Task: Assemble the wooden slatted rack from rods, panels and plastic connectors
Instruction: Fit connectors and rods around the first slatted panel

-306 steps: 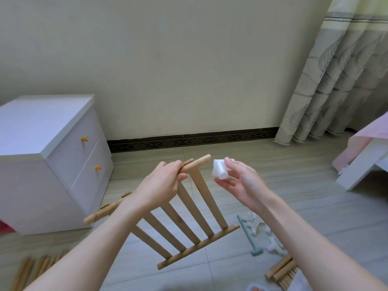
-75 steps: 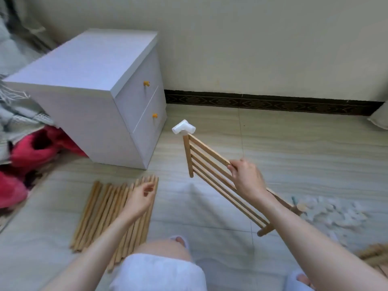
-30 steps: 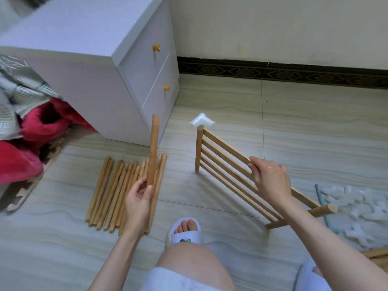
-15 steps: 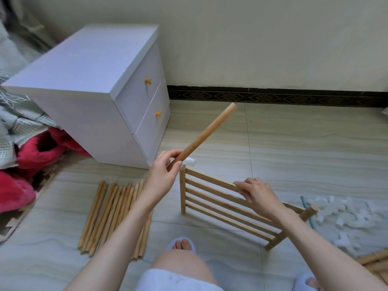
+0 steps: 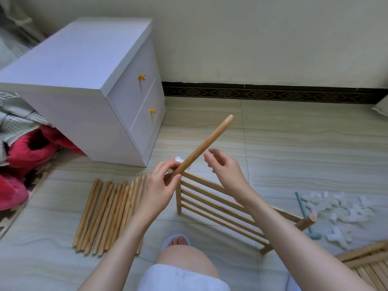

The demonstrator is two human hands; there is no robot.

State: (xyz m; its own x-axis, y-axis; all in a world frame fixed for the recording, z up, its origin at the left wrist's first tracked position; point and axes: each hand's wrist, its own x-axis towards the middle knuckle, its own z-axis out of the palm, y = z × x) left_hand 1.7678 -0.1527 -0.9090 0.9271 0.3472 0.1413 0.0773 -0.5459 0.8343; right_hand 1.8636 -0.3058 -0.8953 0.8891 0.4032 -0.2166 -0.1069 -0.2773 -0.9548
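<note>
1. Right now the left hand [image 5: 160, 186] pinches the low end of a wooden rod [image 5: 204, 146], which tilts up and away to the right.
2. The rod's low end is at the white plastic connector [image 5: 178, 159] on the top corner of the slatted panel [image 5: 218, 206]; I cannot tell if it is inside it.
3. The right hand [image 5: 225, 172] floats just beside the rod with loose, spread fingers, holding nothing.
4. The panel stands on its edge on the floor [image 5: 294, 148].
5. A row of rods [image 5: 109, 215] lies on the left, near the white cabinet [image 5: 84, 85].
6. White connectors [image 5: 338, 215] and a small blue hammer [image 5: 304, 215] lie on the right, with another wooden panel [image 5: 369, 265] at the bottom right corner.
7. Open floor lies between the hands and the far wall [image 5: 262, 38].
8. I can read no words or labels.
</note>
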